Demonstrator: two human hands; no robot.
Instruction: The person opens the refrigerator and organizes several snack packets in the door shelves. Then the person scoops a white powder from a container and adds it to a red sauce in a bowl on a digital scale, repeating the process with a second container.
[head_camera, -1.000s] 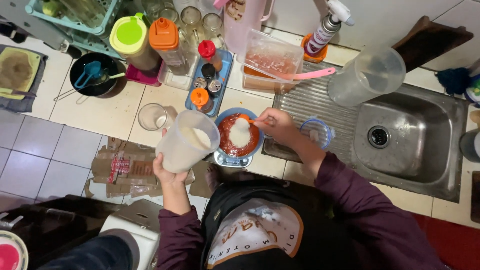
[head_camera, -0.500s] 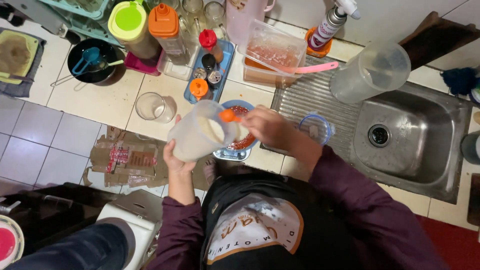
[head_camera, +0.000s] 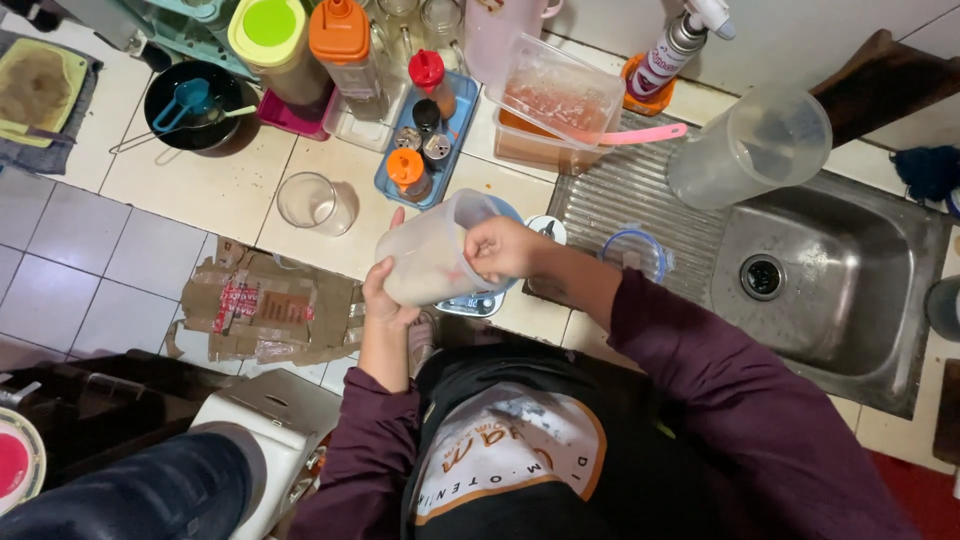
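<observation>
My left hand (head_camera: 385, 302) grips a translucent plastic jug (head_camera: 425, 262) from below and tilts it, mouth toward the right. My right hand (head_camera: 498, 248) is curled at the jug's mouth, fingers closed on what looks like a small orange spoon (head_camera: 456, 274), seen as a reddish streak through the wall. Whitish powder lies inside the jug. Under both hands a blue bowl (head_camera: 508, 211) rests on a small scale (head_camera: 470, 304) at the counter's edge, mostly hidden by the jug.
An empty glass (head_camera: 315, 203) stands left of the jug. Behind it are a blue tray of spice jars (head_camera: 388, 192), a black pot (head_camera: 160, 95), a clear tub with a pink spatula (head_camera: 650, 132), and a clear pitcher (head_camera: 750, 150). The steel sink (head_camera: 830, 290) is to the right.
The jug has been lifted over the bowl and tilted. My right hand moved from the bowl to the jug's mouth and reached into it.
</observation>
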